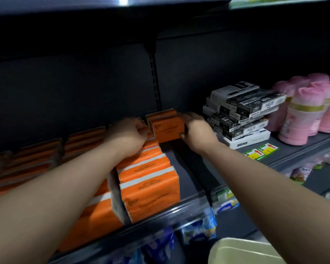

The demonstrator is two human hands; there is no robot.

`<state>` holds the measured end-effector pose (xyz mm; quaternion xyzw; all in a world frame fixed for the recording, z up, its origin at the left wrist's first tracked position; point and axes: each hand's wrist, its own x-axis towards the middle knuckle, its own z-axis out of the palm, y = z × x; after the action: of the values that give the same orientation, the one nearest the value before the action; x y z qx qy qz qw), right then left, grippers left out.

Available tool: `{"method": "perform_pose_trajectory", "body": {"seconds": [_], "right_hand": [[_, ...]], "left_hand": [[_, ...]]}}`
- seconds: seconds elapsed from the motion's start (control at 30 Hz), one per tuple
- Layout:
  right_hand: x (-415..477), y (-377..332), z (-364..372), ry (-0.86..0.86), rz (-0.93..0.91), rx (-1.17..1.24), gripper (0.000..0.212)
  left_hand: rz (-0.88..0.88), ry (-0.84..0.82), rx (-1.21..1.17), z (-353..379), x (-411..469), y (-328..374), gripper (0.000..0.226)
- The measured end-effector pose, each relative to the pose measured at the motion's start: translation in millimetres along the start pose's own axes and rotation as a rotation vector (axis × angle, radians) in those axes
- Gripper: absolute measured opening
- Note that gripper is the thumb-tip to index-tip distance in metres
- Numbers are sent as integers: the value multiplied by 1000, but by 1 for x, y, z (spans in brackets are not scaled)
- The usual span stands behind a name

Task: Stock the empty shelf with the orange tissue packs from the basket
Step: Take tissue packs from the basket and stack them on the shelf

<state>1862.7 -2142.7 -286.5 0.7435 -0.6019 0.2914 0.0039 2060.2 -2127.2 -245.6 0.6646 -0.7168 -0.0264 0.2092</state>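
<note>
Obs.: my right hand (197, 132) grips the right end of one orange tissue pack (168, 129). The fingers (191, 117) wrap over its top corner and the thumb is tucked under the lower corner. The pack stands upright on its long edge at the back of the shelf (189, 168), face toward me, touching a second upright pack (161, 113) just behind it.

My left hand (130, 134) is at the pack's left end with its fingers (142, 129) curled. I cannot tell whether they pinch that end or only brace against it and the tops of the neighbouring packs.

Reasoning: holding both ends keeps the soft pack square and stops it toppling while it is set in line.

The front row of packs (149, 176) lies just left of the open strip, labels up, running to the shelf lip. More orange rows fill the shelf further left, dim and blurred.

The bare strip of shelf lies between this row and the stack of black-and-white boxes (242, 115) on the right. The pack goes at the back of it first, presumably so that later ones can fill forward.

Beyond the boxes stand the pink wrapped rolls (309, 109). Yellow price tags (261, 151) sit on the shelf edge near the boxes.

A pale rounded object (242, 252) at bottom right may be the basket; not certain.

Judgement: stocking is well along, with one column left to fill.
</note>
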Motion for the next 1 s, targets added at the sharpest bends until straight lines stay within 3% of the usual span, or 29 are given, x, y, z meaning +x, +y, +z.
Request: {"method": "perform_pose_trajectory", "body": {"seconds": [0.4,0.57,1.0], "right_hand": [[-122,-76,-58,-39,-114,137,54],[-215,-115,-72,-148,-113,200,50],[-381,-191,49,-557,78,356,51]], "left_hand": [[160,125,-62,-58,-149,-1,29],[175,46,-175,-66,-237,-23,20],[-299,-420,-164,41,-399,-180,20]]}}
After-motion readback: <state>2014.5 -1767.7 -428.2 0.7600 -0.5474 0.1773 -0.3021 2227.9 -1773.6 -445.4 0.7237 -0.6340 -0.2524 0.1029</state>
